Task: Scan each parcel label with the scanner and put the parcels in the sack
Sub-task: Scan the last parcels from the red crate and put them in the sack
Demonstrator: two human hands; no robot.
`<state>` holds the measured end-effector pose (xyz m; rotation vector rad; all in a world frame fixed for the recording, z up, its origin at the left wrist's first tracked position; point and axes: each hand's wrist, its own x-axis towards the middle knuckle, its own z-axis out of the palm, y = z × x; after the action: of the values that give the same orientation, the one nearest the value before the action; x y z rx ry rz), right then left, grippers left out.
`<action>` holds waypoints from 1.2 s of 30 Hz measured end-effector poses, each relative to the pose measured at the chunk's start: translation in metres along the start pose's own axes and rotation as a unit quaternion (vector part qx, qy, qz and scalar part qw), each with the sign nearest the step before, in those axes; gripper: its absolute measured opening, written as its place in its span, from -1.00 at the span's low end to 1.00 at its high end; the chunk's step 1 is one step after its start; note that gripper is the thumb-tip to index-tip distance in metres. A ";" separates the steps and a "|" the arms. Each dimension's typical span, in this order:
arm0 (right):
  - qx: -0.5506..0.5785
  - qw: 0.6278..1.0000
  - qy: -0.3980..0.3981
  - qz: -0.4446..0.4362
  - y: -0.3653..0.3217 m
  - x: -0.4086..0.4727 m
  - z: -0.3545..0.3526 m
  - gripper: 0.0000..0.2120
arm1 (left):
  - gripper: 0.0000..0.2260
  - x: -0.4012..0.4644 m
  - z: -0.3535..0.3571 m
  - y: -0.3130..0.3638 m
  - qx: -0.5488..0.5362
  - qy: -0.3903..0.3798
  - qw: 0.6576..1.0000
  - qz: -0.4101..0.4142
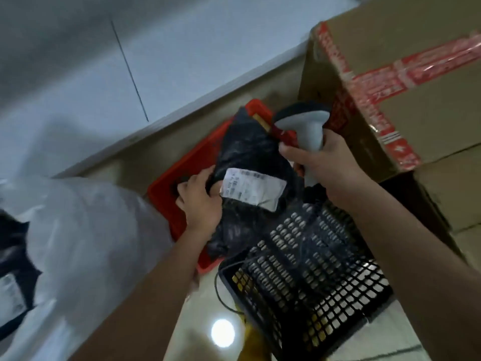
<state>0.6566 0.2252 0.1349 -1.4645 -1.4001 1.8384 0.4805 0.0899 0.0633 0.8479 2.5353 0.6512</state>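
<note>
A black plastic parcel (244, 157) with a white label (253, 188) lies over a red tray (171, 188). My left hand (200, 199) grips the parcel's left edge beside the label. My right hand (320, 162) holds a grey handheld scanner (304, 121) by its handle, its head up and to the right of the label. A white translucent sack (86, 243) stands at the left, with a dark parcel (13, 282) showing inside it.
A black mesh basket (312, 287) stands in front of the tray, with a black cable (221, 295) running by it. Large cardboard boxes (403, 100) with red tape fill the right. A white wall (130, 48) runs behind; the tiled floor (203, 334) shines below.
</note>
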 end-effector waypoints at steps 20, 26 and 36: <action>0.052 0.998 0.041 0.022 -0.051 -0.092 -0.034 -0.65 | -0.03 -0.102 -0.082 0.056 -0.358 -0.095 0.834 -0.410; 0.062 0.997 0.028 0.025 -0.049 -0.098 -0.036 -0.67 | -0.50 -0.133 -0.061 0.072 -0.611 -0.205 0.591 -0.486; -0.003 0.996 0.064 0.056 -0.042 -0.089 -0.050 -0.60 | -0.57 -0.115 -0.072 0.059 -0.621 -0.106 0.711 -0.313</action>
<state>0.7226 0.1949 0.2177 -1.6629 -1.2883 1.7726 0.5576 0.0367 0.1782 -0.3973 1.3870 1.5361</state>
